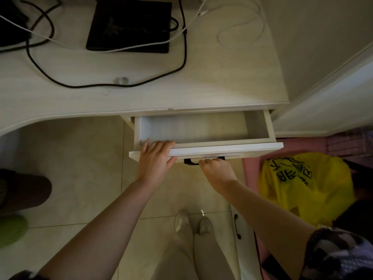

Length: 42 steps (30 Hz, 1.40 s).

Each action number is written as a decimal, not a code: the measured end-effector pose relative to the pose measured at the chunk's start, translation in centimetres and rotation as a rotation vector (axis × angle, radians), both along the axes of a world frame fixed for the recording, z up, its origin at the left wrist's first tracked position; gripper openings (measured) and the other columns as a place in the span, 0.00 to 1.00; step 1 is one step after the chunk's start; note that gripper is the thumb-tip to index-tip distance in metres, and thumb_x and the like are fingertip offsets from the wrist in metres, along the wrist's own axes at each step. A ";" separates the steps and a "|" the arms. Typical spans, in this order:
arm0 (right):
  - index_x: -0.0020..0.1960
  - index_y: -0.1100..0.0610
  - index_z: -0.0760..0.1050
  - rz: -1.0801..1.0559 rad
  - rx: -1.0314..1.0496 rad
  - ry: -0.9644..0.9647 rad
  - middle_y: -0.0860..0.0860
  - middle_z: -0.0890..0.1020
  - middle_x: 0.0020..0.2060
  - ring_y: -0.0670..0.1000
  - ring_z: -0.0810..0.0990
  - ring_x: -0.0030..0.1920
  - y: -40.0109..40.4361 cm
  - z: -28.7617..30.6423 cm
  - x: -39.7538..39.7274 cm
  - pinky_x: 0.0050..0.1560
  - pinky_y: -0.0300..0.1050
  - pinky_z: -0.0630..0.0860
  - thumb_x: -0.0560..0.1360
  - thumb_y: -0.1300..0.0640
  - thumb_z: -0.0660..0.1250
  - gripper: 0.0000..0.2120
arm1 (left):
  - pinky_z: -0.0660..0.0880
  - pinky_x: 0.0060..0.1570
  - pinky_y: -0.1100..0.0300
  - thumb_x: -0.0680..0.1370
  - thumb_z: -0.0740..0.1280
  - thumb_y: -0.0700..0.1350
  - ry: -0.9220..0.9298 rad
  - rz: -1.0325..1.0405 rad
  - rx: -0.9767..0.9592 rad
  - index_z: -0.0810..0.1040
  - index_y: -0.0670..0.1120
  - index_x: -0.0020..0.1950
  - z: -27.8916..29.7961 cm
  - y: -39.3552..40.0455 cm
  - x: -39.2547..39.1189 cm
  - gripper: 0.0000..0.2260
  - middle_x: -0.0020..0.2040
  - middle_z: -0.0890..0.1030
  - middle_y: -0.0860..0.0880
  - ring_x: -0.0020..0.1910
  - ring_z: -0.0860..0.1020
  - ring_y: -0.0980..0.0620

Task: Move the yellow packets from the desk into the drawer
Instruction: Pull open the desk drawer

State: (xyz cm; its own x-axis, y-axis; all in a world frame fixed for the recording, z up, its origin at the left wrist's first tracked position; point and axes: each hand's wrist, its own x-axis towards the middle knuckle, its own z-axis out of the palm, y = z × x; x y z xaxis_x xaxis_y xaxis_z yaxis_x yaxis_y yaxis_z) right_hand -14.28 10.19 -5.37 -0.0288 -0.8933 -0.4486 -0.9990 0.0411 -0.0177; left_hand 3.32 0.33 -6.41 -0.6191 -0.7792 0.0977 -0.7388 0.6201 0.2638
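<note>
The white drawer under the desk stands pulled out, and the part of its inside that shows holds nothing. My left hand rests on the top edge of the drawer front, fingers over the rim and thumb below it. My right hand curls its fingers around the black handle under the drawer front. No yellow packets show on the pale desk.
A black flat device, black and white cables and a small clear knob lie on the desk. A yellow plastic bag lines a bin at the right. My feet stand on the tiled floor below.
</note>
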 end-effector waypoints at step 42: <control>0.76 0.61 0.52 0.109 0.201 -0.109 0.59 0.67 0.70 0.60 0.66 0.70 16.7 1.5 5.5 0.67 0.55 0.69 0.78 0.62 0.58 0.29 | 0.65 0.68 0.52 0.75 0.67 0.39 -0.052 0.098 0.322 0.75 0.45 0.65 3.7 17.9 6.2 0.18 0.63 0.77 0.48 0.63 0.73 0.47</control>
State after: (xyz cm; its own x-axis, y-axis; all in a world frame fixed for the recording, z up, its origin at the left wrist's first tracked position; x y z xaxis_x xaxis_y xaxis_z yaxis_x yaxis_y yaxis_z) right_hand -8.74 26.89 -3.92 0.1211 -0.7809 -0.6128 -0.9903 -0.0531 -0.1281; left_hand 9.50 18.24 -2.74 -0.5374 -0.8209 -0.1931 -0.8085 0.4363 0.3950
